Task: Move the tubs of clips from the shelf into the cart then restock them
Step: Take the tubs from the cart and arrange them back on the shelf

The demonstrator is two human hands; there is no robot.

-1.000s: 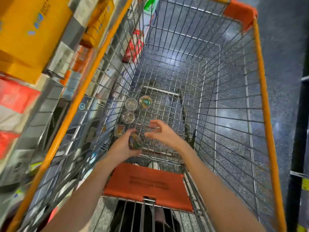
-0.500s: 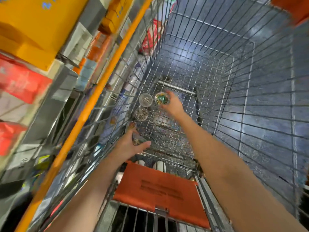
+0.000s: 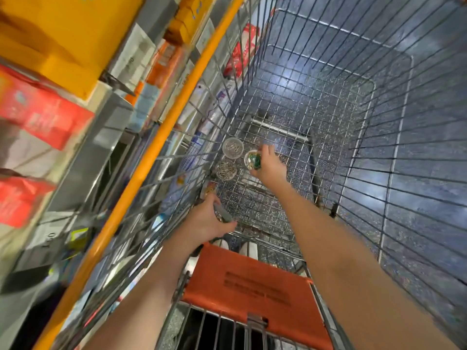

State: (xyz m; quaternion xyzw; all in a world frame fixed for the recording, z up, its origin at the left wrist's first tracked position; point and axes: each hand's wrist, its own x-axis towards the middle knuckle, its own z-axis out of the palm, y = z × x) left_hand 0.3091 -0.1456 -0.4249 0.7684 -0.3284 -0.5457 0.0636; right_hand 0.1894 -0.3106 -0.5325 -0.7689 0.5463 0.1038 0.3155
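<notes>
The right hand [image 3: 269,164] has its fingers curled round the tub of green clips [image 3: 253,159], thumb on the near side and fingertips over the far rim; half a second back this tub sat on the cart floor with the hand only arriving at it, and a second back the hand hovered bare and loose near the child seat, so the grasp is new. Whether the tub has cleared the wire yet I cannot tell; it looks tilted toward the camera. The left hand [image 3: 211,218] stays wrapped round another tub [image 3: 222,215], fingers clamped on its side so only a grey edge and a bit of lid show, the same hold it kept through both earlier frames, though it has sunk lower toward the left wall. Just left of the green tub, 2 tubs of silver clips stand upright and untouched on the cart [image 3: 298,152] floor: the far one [image 3: 232,147] and the near one [image 3: 226,169], almost touching each other. A 5th container with orange contents [image 3: 210,189] leans at the left wall, blurred. With both hands now loaded, the unloading half seems under way, and the shelf [image 3: 83,157] beyond the orange rail [image 3: 141,168] is likely where these 2 go, leaving 3 in the basket. The orange seat flap [image 3: 252,286] lies between the forearms.
</notes>
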